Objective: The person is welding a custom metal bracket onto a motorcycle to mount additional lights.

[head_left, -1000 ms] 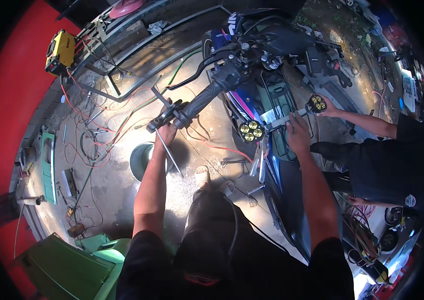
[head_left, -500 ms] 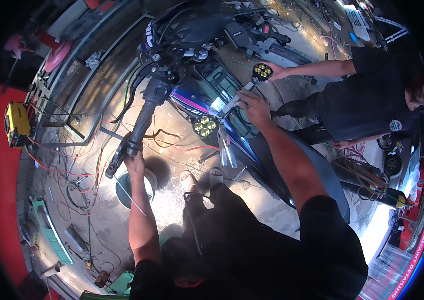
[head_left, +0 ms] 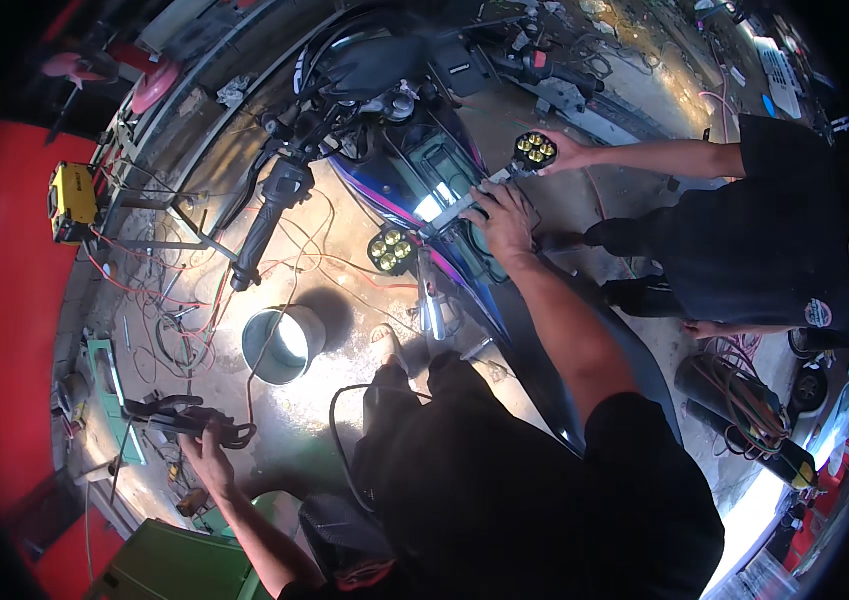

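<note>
My left hand, at the lower left, grips a black clamp-like tool with a cable and a thin rod. My right hand has its fingers curled over a grey metal bar lying across the motorcycle's dark-green-framed middle. A round four-lens light is at the bar's near end, with silver pliers hanging below it. Another person's hand holds the multi-lens light at the far end. The motorcycle's left handlebar grip is apart from my hands.
A co-worker in dark clothes stands at the right. A metal bucket and tangled hoses lie below the handlebar. A yellow machine stands left, a green panel lower left, dark cylinders with hoses lower right.
My left hand has moved away from the handlebar down to the lower left, taking the black tool along. My right hand stays on the bar. The view has shifted.
</note>
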Action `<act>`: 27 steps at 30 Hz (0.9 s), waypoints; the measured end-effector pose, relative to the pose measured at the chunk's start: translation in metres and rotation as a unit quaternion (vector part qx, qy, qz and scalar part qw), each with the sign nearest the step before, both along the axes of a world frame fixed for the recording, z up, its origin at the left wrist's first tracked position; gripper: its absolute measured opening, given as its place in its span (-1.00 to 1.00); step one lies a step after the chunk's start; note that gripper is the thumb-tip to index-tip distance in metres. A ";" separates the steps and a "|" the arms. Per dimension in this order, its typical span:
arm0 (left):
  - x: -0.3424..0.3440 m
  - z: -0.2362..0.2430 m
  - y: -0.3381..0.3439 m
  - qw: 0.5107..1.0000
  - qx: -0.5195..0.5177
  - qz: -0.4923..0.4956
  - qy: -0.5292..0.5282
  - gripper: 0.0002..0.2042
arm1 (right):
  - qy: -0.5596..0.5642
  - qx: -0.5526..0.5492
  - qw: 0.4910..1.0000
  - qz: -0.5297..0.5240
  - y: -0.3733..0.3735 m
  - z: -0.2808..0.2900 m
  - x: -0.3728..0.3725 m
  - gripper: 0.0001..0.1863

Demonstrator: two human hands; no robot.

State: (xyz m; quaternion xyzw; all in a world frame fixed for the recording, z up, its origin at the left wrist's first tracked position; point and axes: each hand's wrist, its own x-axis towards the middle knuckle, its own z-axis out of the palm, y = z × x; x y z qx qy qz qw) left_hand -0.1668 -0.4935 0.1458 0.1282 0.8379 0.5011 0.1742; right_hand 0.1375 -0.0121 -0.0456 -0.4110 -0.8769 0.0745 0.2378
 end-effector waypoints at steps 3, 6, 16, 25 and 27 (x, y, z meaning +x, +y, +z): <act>0.049 0.004 0.008 0.986 -0.046 -0.014 -0.157 -0.71 | 0.042 -0.002 0.999 0.005 -0.002 -0.009 -0.009 -0.49; 0.084 -0.003 0.042 0.972 -0.096 0.000 -0.213 -0.69 | 0.026 -0.012 0.999 -0.016 -0.009 -0.001 -0.012 -0.52; 0.088 -0.012 0.138 0.930 -0.078 -0.167 -0.320 -0.59 | -0.025 -0.001 0.999 -0.045 -0.011 -0.001 -0.008 -0.50; 0.068 -0.044 0.269 0.942 -0.176 -0.240 -0.155 -0.62 | -0.037 -0.028 0.997 -0.068 -0.025 0.007 -0.012 -0.54; 0.066 -0.068 0.287 0.928 -0.238 -0.275 -0.086 -0.60 | -0.033 -0.032 0.996 -0.076 -0.029 0.006 -0.012 -0.54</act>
